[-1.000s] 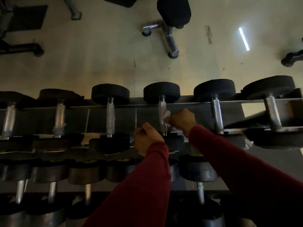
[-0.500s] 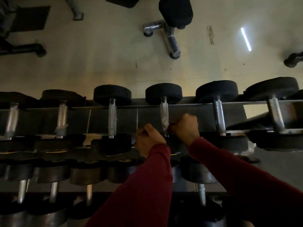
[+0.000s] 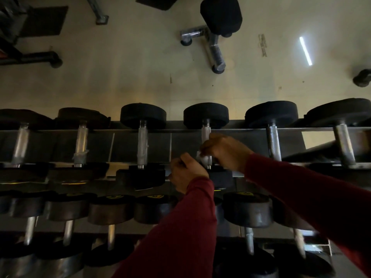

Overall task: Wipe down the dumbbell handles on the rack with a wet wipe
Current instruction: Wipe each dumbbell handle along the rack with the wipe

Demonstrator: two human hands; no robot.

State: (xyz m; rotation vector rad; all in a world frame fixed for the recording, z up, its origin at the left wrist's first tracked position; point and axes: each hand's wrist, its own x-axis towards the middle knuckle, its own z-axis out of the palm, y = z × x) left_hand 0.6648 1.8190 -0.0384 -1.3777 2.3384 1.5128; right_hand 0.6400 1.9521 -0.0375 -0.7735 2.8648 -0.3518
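Note:
The top tier of the dumbbell rack (image 3: 124,146) holds a row of black-headed dumbbells with steel handles. My right hand (image 3: 225,151) grips a white wet wipe (image 3: 202,159) wrapped round the lower part of the fourth dumbbell's handle (image 3: 206,134). The handle's knurled upper part shows bare above my fingers. My left hand (image 3: 186,171) sits just left of it at the rack's front rail, fingers curled into a fist. Nothing shows in that fist. Both arms wear dark red sleeves.
Neighbouring handles stand to the left (image 3: 143,145) and right (image 3: 273,142) on the same tier. A lower tier of dumbbells (image 3: 108,211) lies nearer to me. Beyond the rack on the pale floor are a bench with a black pad (image 3: 220,15) and other machine feet (image 3: 54,61).
My right hand slid the wipe along the handle from its middle toward the near end. My left hand has hardly moved.

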